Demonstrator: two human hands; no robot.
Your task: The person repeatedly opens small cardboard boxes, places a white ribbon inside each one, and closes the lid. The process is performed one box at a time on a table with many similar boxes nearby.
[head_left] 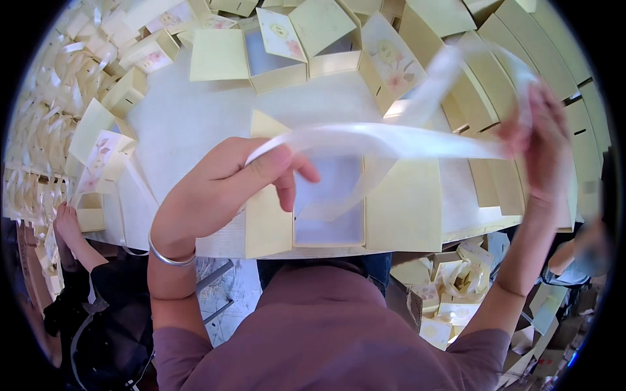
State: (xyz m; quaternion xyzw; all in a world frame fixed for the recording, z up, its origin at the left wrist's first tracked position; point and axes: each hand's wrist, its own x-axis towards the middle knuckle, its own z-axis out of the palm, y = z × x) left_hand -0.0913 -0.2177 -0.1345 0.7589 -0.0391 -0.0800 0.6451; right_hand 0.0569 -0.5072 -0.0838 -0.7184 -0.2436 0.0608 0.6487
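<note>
Left grip (225,184) holds white ribbon (398,140), its length rightward.

Wearer's hands: two, a left hand (222,186) and a right hand (546,146)
White ribbon (398,140) between them: one, its loops too blurred to count
Silver bracelet (171,253): one
Open box (329,246) directly in front: one
Wide side panels (404,208) on it: two
Cream boxes (277,78) around the table (195,107): at least eight, overlapping too much for exact counting
Hanging ribbons (49,120), far left: many, uncountable
Co-worker's hand (66,223), lower left: one
Tables: one
</note>
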